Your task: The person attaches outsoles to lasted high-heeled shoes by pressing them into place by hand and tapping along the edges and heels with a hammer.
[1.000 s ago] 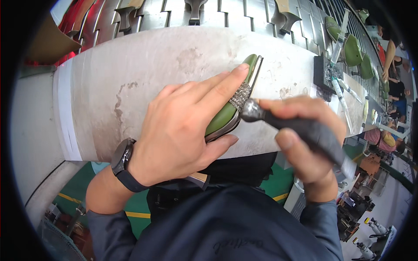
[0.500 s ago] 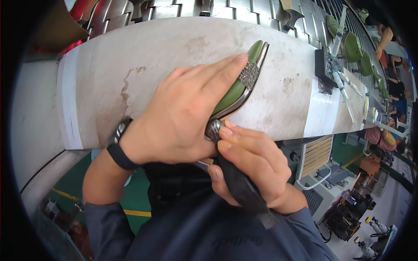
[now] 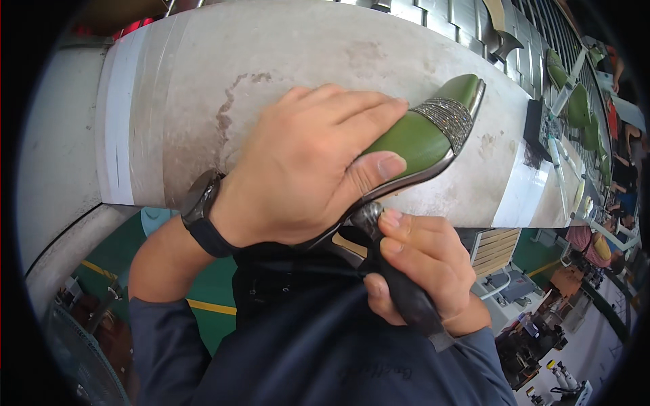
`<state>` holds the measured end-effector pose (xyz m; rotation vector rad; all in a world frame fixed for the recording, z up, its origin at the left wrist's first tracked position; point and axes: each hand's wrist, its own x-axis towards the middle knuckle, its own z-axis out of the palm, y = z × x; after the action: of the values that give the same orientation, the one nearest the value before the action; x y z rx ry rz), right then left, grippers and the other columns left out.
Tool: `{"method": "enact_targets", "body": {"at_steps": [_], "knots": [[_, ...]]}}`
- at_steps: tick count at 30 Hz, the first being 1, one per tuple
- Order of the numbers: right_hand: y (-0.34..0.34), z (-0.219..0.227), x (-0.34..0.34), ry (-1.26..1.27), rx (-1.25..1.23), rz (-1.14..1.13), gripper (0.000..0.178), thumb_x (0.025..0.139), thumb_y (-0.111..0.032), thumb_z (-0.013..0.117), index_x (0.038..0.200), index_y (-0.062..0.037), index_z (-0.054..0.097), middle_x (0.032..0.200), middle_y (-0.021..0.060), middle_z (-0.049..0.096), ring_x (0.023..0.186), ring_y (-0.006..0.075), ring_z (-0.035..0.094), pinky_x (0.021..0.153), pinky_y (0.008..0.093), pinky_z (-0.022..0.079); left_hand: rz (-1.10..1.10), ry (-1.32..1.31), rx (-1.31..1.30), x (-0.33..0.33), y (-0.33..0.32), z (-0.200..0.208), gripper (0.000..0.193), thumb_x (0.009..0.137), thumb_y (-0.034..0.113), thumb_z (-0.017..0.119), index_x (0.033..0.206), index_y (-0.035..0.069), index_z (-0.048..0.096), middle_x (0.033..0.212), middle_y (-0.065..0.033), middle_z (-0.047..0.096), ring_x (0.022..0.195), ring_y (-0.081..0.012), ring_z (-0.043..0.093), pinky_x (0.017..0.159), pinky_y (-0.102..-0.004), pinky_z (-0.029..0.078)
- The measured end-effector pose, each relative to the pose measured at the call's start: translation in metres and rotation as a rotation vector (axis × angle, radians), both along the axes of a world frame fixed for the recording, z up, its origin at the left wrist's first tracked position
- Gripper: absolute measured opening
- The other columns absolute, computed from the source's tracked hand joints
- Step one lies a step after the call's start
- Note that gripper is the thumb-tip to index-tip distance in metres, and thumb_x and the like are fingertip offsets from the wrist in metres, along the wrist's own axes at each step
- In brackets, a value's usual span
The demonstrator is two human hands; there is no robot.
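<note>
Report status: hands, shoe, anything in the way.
Left hand pressing green shoe onto bench. Right hand gripping tool, head at sole edge. Nothing in the way.

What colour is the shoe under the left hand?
Green shoe, with a sparkly silver band near the toe; head view.

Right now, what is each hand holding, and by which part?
The left hand presses the green shoe on the grey bench, gripping its upper. The right hand grips a tool by its dark handle.
</note>
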<state>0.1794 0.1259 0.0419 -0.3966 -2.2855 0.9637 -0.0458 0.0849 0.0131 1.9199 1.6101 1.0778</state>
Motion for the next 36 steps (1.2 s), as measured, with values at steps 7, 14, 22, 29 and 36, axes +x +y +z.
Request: {"method": "enact_targets", "body": {"at_steps": [7,14,22,29,36], "knots": [[0.013,0.005,-0.01,0.022,0.088,0.067,0.033,0.073,-0.005,0.085,0.102,0.0031,0.072,0.101,0.0189,0.074,0.087,0.0324,0.074,0.075,0.0369,0.063,0.0,0.012,0.06,0.004,0.011,0.009,0.055,0.1,0.035,0.064,0.134,-0.008,0.061,0.125,-0.0236,0.068,0.11,-0.0407,0.065,0.096,-0.0453,0.048],[0.065,-0.003,0.026,-0.13,-0.625,-0.035,0.024,0.092,-0.01,0.075,0.114,-0.0015,0.074,0.103,0.0081,0.078,0.088,0.0138,0.072,0.079,0.0306,0.058,0.029,0.063,-0.373,0.011,0.059,0.043,0.054,0.094,0.041,0.07,0.119,-0.007,0.065,0.088,-0.0155,0.073,0.073,-0.0291,0.068,0.076,-0.0402,0.055],[0.088,-0.014,0.057,0.252,-0.881,-0.414,0.023,0.098,-0.013,0.069,0.113,0.0045,0.072,0.111,0.0158,0.075,0.103,0.0214,0.072,0.095,0.0351,0.058,0.142,-0.421,0.306,0.007,0.01,0.114,0.078,0.087,0.023,0.078,0.15,-0.004,0.041,0.135,-0.0182,0.063,0.121,-0.0233,0.063,0.1,-0.0365,0.054],[0.049,0.092,0.037,0.62,-0.351,-0.066,0.031,0.096,-0.017,0.071,0.116,0.0064,0.067,0.115,0.0224,0.073,0.115,0.0314,0.07,0.106,0.0492,0.055,0.094,-0.251,0.317,0.057,0.014,0.115,0.076,0.08,0.011,0.08,0.145,0.002,0.042,0.128,-0.0143,0.064,0.113,-0.02,0.062,0.1,-0.0355,0.05],[0.05,0.136,0.042,0.205,-0.003,0.229,0.045,0.094,-0.034,0.08,0.111,0.0033,0.063,0.111,0.0284,0.069,0.109,0.0404,0.071,0.099,0.0598,0.058,0.236,-0.146,0.383,0.084,0.012,0.107,0.074,0.078,0.011,0.084,0.14,0.004,0.044,0.13,-0.0142,0.064,0.106,-0.0219,0.067,0.093,-0.0347,0.053]]}}
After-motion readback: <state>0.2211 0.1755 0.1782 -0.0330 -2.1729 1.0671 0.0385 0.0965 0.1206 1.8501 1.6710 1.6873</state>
